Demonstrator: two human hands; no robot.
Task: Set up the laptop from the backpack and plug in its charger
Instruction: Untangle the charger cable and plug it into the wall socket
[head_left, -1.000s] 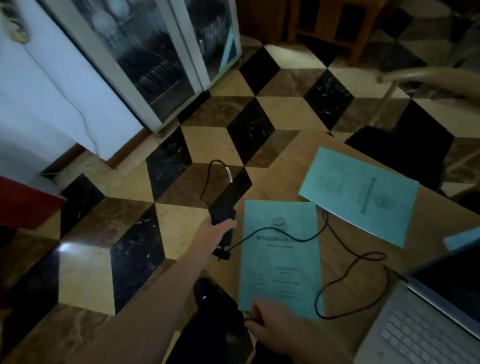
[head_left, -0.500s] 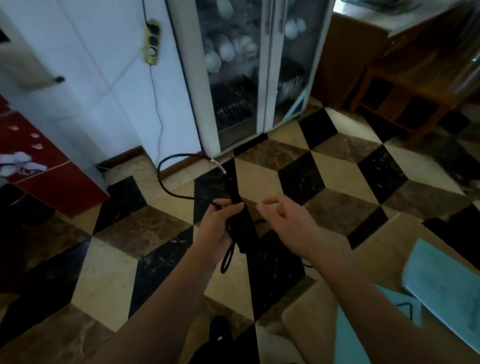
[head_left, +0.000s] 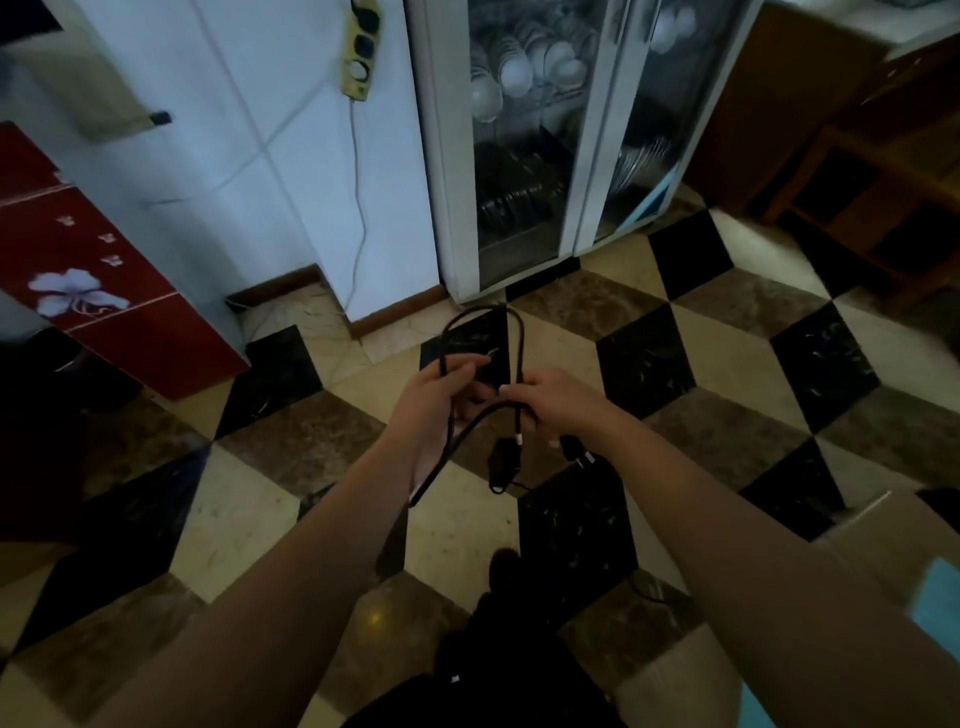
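Both hands are out in front over the tiled floor (head_left: 457, 525), and the charger is hanging between them. The left hand (head_left: 434, 400) is closing around the black cable (head_left: 511, 317), fingers curled over 1 side of the loop. The right hand (head_left: 556, 402) is gripping the other side, thumb pressing the cord against its fingers. The loop is arching up above both hands, toward the base of the glass cabinet (head_left: 524, 156). Below the hands, the power brick (head_left: 506, 460) is dangling from the cable, just under the right hand, and the plug (head_left: 574, 449) is sticking out beneath that hand's palm. A strand is trailing down past the left wrist. Up on the wall, a yellow power strip (head_left: 360, 49) is hanging, well apart from the hands, its own cord running down to the floor. A corner of the table (head_left: 883, 540) is showing at the right edge, with blue paper (head_left: 937, 597) lying on it.
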